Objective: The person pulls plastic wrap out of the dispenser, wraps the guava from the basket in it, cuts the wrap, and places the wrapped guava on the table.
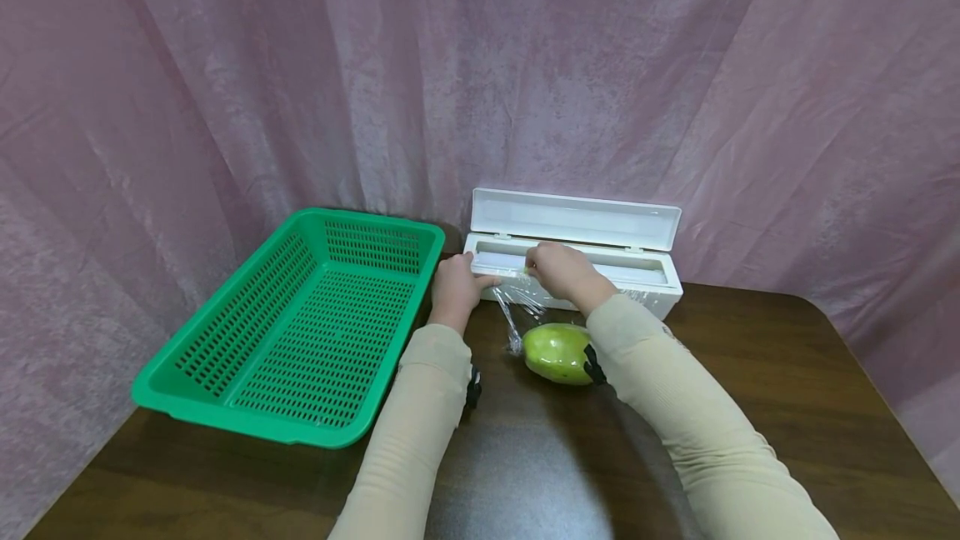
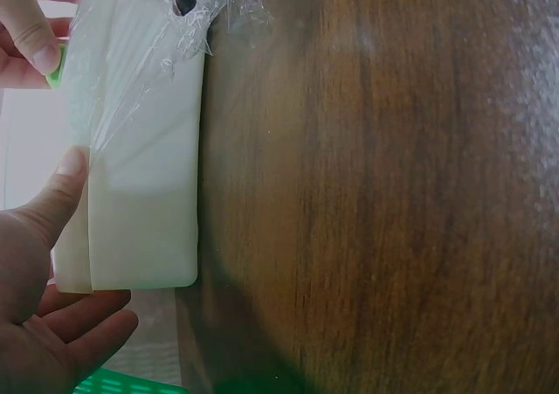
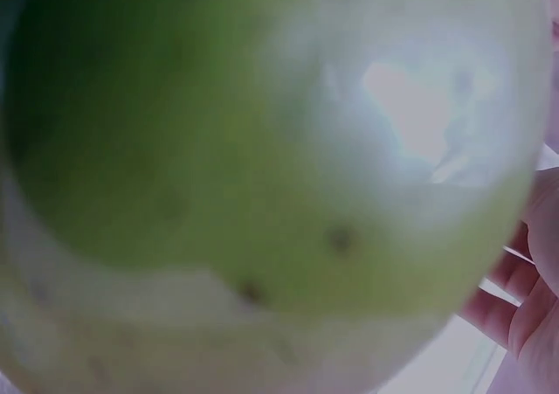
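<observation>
A white cling film dispenser stands at the back of the table with its lid raised. My left hand grips its left end, thumb along the top edge and fingers round the end wall. A small green slider on the dispenser's edge is pinched by my right hand. Clear film stretches down from that edge to a smooth oval green fruit, which looks wrapped in it. The fruit lies in front of the dispenser, below my right wrist, and fills most of the right wrist view.
To the left stands a large green plastic basket with slotted walls. The table is dark brown wood. A pink curtain hangs close behind the dispenser and basket.
</observation>
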`<action>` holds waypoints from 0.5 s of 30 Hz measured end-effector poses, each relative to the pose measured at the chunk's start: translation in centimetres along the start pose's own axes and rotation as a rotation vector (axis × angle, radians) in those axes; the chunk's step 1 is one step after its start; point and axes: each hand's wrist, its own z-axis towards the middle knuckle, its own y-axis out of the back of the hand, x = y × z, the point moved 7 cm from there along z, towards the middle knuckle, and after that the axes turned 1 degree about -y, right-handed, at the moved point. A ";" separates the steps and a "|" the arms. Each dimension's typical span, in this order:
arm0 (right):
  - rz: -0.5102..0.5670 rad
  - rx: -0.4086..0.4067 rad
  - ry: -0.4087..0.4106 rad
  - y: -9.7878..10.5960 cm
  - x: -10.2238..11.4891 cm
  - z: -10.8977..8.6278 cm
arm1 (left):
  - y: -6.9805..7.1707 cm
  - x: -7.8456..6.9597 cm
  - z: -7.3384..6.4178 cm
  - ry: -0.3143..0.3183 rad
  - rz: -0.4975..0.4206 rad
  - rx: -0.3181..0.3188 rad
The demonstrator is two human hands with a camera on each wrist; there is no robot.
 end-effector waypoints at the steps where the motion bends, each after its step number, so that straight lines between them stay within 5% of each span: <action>1: 0.000 0.003 -0.001 0.0 0.0 0.0 | 0.0 0.0 0.0 0.002 0.000 0.002; 15: 0.004 -0.006 -0.002 -0.1 -0.3 -0.1 | 0.1 -0.1 -0.1 0.006 0.015 0.013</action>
